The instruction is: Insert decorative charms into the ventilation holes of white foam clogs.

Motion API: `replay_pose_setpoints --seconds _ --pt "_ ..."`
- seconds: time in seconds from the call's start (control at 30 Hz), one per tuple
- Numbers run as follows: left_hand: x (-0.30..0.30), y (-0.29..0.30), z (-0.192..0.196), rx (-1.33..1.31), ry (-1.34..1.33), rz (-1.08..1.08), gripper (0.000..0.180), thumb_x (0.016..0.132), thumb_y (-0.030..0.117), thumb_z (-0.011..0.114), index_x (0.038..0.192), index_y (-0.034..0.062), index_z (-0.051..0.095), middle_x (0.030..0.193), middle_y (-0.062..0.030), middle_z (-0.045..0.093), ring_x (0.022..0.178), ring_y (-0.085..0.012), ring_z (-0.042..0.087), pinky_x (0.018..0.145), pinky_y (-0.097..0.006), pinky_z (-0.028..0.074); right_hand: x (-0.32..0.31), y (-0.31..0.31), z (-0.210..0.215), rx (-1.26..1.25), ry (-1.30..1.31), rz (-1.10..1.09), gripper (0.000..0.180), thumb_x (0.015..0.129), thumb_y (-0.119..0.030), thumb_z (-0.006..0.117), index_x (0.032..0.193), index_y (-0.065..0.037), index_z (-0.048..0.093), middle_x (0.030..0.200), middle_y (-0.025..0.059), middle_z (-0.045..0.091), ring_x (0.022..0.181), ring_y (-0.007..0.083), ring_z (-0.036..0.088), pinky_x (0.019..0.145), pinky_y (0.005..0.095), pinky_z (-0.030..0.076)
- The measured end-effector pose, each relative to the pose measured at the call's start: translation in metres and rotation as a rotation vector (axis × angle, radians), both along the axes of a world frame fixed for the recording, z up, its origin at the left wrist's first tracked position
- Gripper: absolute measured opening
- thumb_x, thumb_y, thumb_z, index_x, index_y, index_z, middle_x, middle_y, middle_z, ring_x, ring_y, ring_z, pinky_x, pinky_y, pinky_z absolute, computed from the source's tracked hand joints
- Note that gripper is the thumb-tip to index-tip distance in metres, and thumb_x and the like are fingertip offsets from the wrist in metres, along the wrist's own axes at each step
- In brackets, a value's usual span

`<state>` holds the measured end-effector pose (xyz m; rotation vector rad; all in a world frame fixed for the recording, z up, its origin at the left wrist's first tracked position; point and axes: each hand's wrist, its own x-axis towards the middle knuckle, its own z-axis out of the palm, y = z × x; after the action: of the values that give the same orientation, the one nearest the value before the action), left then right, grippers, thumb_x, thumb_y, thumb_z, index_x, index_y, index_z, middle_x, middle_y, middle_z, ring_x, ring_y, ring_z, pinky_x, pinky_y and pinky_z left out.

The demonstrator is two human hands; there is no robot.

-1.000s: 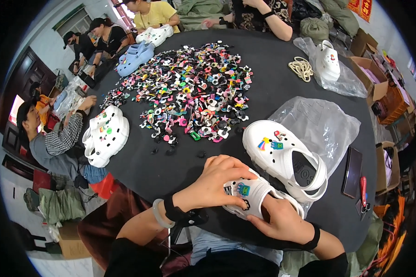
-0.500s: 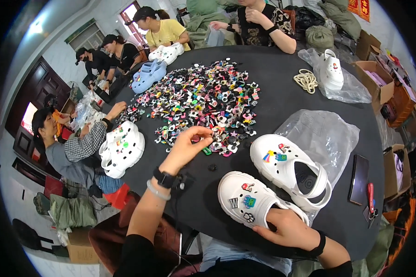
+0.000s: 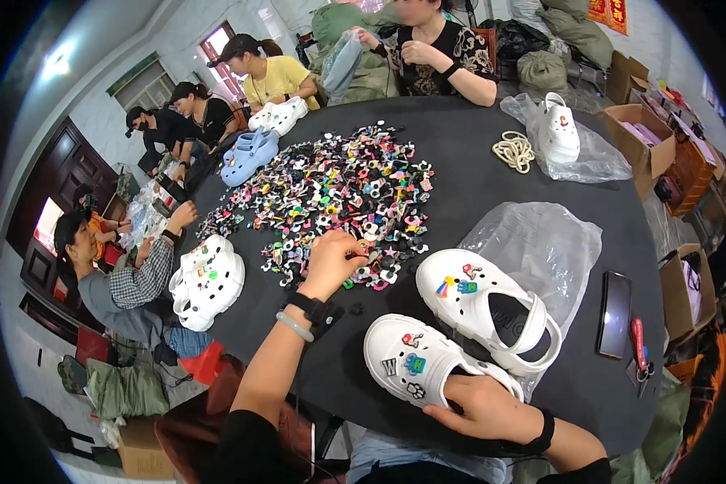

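White clog: sitting near edge of worktop, toe pointing forward-left; bearing mushroom charm, teal charm, letter charm, paw-print charm. Right hand: gripping clog, fingers reaching inside. Charm pile: lying beyond toe, nearer left hand; its thumb and forefinger pinching there, contents indiscernible.

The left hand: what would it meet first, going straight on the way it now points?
Probably the pile of colourful shoe charms: the left hand is at its near edge, though whether they touch is unclear.
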<state>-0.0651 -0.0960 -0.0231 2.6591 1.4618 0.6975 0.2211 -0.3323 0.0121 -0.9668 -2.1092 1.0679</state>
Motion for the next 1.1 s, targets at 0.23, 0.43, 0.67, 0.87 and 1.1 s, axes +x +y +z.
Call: replay_pose_setpoints --seconds 0.23,0.43,0.67,0.87,1.1 --pt "-0.007 -0.016 0.026 -0.503 -0.802 0.01 0.011 0.086 0.006 0.07 0.095 0.0002 0.071 0.109 -0.0097 0.069 0.088 -0.0117 0.065 0.073 -0.023 0.051 0.0 0.0 0.003 -0.012 -0.027 0.019 0.03 0.089 -0.027 0.064 0.088 0.003 0.06 0.078 0.0199 0.063 0.069 0.0381 0.062 0.064 0.0434 0.051" --pt "-0.006 -0.03 0.038 -0.717 -1.133 -0.021 0.016 0.089 0.008 0.068 0.103 0.0008 0.067 0.101 -0.0066 0.067 0.08 -0.0112 0.063 0.07 -0.026 0.054 0.0 0.0 0.001 -0.009 -0.046 0.003 0.032 0.089 -0.028 0.065 0.086 0.003 0.06 0.077 0.0206 0.063 0.069 0.0391 0.062 0.063 0.0442 0.051" --pt "-0.02 -0.019 0.026 -0.782 -1.182 0.072 0.006 0.094 0.008 0.059 0.094 0.0022 0.059 0.112 -0.0151 0.064 0.082 -0.026 0.07 0.077 -0.036 0.059 0.0 -0.001 -0.001 0.021 -0.037 0.005 0.032 0.089 -0.028 0.064 0.084 0.003 0.059 0.077 0.0202 0.062 0.068 0.0389 0.062 0.063 0.0442 0.05" --pt "-0.011 -0.027 0.024 -0.994 -1.478 0.035 0.01 0.098 0.012 0.053 0.102 0.003 0.055 0.1 -0.0128 0.063 0.09 -0.0251 0.067 0.075 -0.034 0.056 0.001 -0.002 0.0 0.008 -0.05 0.013 0.032 0.09 -0.029 0.063 0.085 0.002 0.06 0.077 0.0196 0.062 0.068 0.0383 0.062 0.064 0.0438 0.05" --pt "0.019 -0.054 0.056 -1.29 -1.385 -0.339 0.016 0.103 0.02 0.043 0.104 0.007 0.051 0.083 -0.0046 0.051 0.061 -0.0129 0.047 0.052 -0.026 0.036 0.008 -0.005 0.011 0.049 -0.054 0.058 0.032 0.092 -0.03 0.061 0.093 0.002 0.06 0.079 0.0188 0.062 0.074 0.0379 0.062 0.066 0.0429 0.05"
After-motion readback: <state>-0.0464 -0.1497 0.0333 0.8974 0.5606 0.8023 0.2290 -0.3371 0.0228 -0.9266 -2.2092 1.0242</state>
